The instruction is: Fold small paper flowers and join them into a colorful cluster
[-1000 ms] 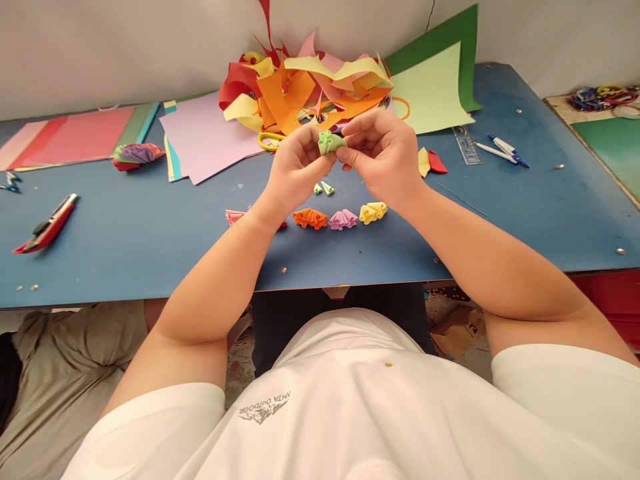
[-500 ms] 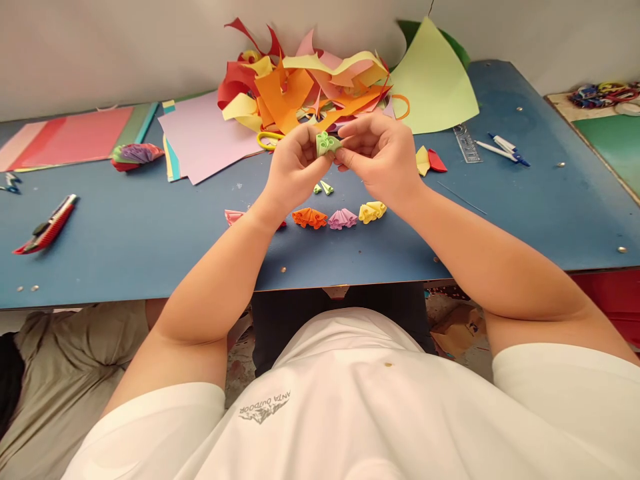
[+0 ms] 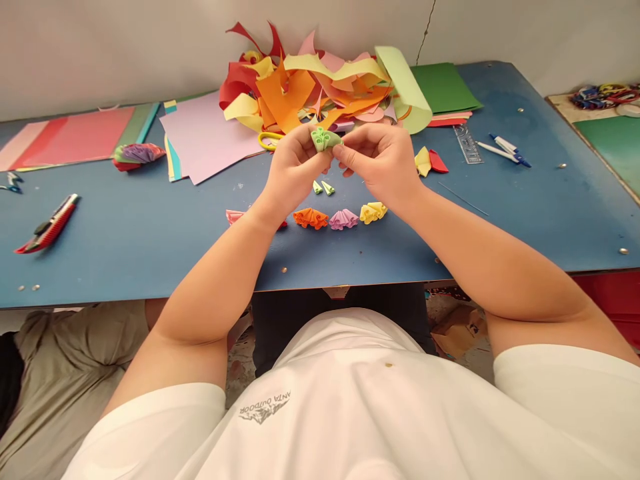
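Raised slightly since the earlier frame, left hand and right hand both pinch a half-gathered green paper ruffle. Orange ruffle, purple ruffle, yellow ruffle and apparently a pink ruffle lie finished near the tabletop's front edge.

The green ruffle pinched between the left hand and the right hand looks like thin matt paper, curled into soft folds. Just below the grip, the orange ruffle, purple ruffle and yellow ruffle show the same dull paper. Behind the grip, the scrap pile is smooth matt card. The table under the hands is painted blue board, scuffed, with shiny metal screw heads. Left of the grip, the cutter seems glossy plastic.
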{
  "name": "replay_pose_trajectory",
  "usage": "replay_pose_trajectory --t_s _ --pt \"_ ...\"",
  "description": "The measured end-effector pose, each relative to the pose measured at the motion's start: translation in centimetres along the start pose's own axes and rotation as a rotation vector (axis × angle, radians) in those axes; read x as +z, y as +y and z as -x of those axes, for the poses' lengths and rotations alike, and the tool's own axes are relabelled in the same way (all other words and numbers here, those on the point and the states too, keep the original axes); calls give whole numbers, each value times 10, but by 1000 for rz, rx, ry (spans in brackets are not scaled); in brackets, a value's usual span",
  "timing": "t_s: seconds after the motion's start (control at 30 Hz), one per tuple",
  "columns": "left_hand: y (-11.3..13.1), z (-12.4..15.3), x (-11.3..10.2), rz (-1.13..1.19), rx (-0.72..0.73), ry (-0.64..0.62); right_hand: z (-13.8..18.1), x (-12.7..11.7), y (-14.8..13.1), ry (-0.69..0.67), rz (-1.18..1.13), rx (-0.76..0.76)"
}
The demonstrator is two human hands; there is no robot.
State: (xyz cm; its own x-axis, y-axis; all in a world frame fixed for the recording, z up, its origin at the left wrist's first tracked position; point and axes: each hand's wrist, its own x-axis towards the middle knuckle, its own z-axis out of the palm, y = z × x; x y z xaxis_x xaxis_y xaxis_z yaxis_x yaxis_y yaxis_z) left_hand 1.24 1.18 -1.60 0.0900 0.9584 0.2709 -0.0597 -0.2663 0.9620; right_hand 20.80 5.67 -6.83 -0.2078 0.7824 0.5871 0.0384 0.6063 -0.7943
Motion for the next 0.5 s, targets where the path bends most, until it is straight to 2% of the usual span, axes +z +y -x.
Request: replay_pose_trajectory --t_s 0.17,0.33,0.5 --pt "10 4 6 57 -72 12 5 2 -13 13 44 -9" --pt "12 7 7 67 -69 -1 8 4 -13 52 80 -40" --pt "10 9 5 89 -102 -106 9 2 -10 106 198 -111"
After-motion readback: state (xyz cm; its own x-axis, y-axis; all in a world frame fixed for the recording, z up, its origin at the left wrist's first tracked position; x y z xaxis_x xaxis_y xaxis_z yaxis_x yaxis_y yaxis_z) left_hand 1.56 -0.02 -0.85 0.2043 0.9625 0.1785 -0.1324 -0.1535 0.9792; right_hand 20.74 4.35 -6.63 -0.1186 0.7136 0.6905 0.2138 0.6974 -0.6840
